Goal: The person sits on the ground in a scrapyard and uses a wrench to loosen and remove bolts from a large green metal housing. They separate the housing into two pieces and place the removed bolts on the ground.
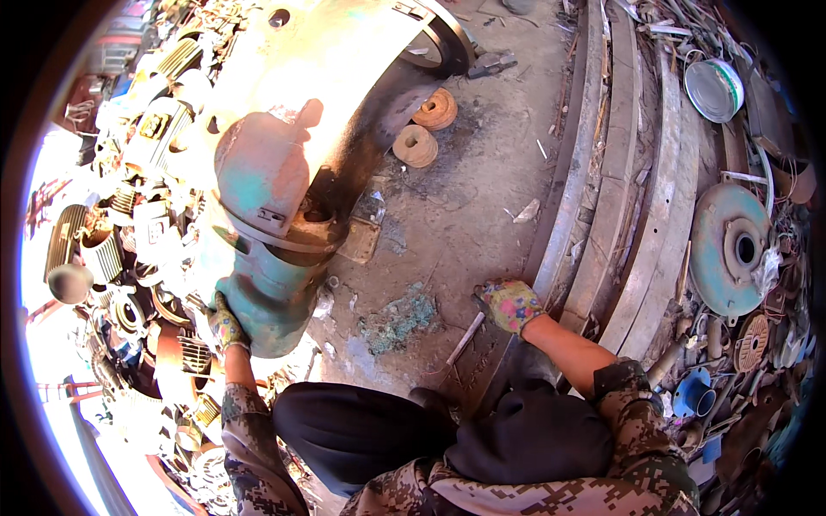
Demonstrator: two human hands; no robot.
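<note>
A large metal housing, worn green with a wide pale upper part, stands on the ground at the left. My left hand, in a patterned glove, rests against its near left side with thumb and fingers apart. In a matching glove, my right hand is low over the ground beside the long metal beams, its fingers curled. What lies inside those fingers is hidden. A thin pale stick lies just below that hand; I cannot tell whether they touch. Two rusty round pieces sit beyond the housing.
Scrap motors and ribbed casings crowd the left. Long metal beams run along the right. Past them are a round greenish cover, a white bucket and a blue flanged piece. Greenish debris covers some concrete.
</note>
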